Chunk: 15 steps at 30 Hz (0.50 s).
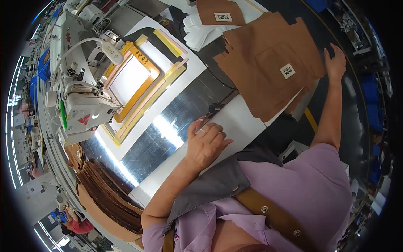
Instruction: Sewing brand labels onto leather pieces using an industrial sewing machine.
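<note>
My left hand [206,143], with a ring on one finger, hovers over or rests at the near edge of the shiny metal work surface [184,111]. Its fingers are loosely bent and apart, and nothing shows in them. Just beyond them is a small black fitting [215,108]. My right arm reaches far out to the right, where my right hand [336,64] is open with fingers spread. It is just beside a pile of brown fabric pieces [239,69]; the top piece has a stitched pocket panel with a white label [287,71].
A white sewing machine [90,111] stands at the left over an orange frame [136,101] on a white sheet with yellow tape. Stacked brown pieces [107,189] lie at the lower left. At the back are another labelled brown piece [205,12] and white cloth [201,33].
</note>
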Available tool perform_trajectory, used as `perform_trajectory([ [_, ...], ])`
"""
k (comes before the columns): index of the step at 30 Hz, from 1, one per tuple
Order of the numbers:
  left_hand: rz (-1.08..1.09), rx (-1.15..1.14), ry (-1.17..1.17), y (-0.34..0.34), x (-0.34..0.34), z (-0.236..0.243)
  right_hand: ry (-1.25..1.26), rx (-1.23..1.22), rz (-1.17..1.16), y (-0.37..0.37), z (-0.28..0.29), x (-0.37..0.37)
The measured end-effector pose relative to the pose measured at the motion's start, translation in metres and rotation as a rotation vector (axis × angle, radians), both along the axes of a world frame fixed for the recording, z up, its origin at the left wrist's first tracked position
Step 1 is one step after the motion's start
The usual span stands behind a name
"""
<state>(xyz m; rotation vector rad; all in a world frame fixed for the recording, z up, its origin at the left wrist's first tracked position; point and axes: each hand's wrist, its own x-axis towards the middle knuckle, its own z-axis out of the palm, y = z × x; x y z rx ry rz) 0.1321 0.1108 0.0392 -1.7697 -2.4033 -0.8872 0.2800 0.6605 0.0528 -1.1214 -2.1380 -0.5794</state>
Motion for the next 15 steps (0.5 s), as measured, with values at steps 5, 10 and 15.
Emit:
perform_trajectory([
  [5,0.359,-0.137,-0.042,-0.048,-0.028,0.000,0.214,-0.748,0.570,-0.099,-0.002,-0.131],
  [10,0.634,-0.033,-0.138,-0.101,-0.056,-0.011,0.097,-0.726,0.989,-0.194,-0.034,-0.272],
  [15,0.834,0.009,-0.173,-0.140,-0.057,-0.017,0.017,-0.478,0.958,-0.202,-0.058,-0.348],
])
